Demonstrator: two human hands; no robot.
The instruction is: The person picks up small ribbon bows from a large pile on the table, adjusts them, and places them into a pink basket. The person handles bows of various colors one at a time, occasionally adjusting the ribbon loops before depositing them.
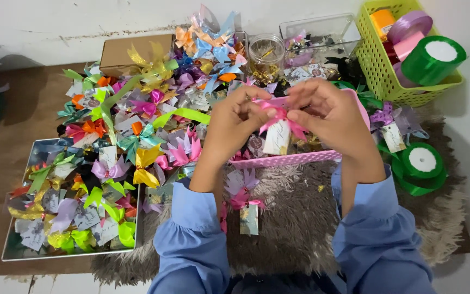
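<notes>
Shaggy grey-brown rug lay under everything, w/ heaps of ribbon bows. Left hand & right hand met above a pink mesh basket, both pinched shut on a small pink satin ribbon bow w/ white paper tag hanging straight down, bow lying left-right btw fingertips, equally near both.

pink ribbon bow with a pale card tag hanging below, held above the pink basket.
</notes>
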